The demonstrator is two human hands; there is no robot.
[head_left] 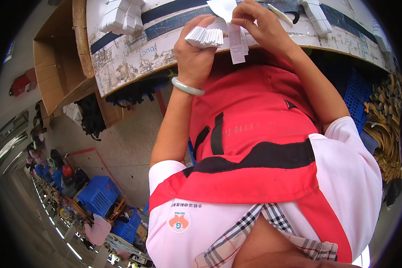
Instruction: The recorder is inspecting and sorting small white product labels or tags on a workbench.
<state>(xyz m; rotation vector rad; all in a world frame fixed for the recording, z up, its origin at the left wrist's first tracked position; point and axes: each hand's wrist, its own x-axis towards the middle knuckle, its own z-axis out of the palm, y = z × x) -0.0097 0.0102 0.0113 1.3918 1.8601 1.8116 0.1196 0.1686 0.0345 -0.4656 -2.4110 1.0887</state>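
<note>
Head view: the left hand point(193, 58) is clamping a thick stack point(204, 37) of white slips, and the right hand point(261, 27) is pinching printed strips point(237, 47). The hands are working near each other without touching; the strips are hanging between them past the edge of the bench point(138, 67), before the red apron point(250, 102). Judging by this, the work is sitting partway: the stack is gathered, the strips are remaining loose. White bundles point(118, 18) are lying farther left; whether finished or waiting, the cropped top isn't showing clearly. Beyond, a carton point(60, 62) is standing open.
</note>
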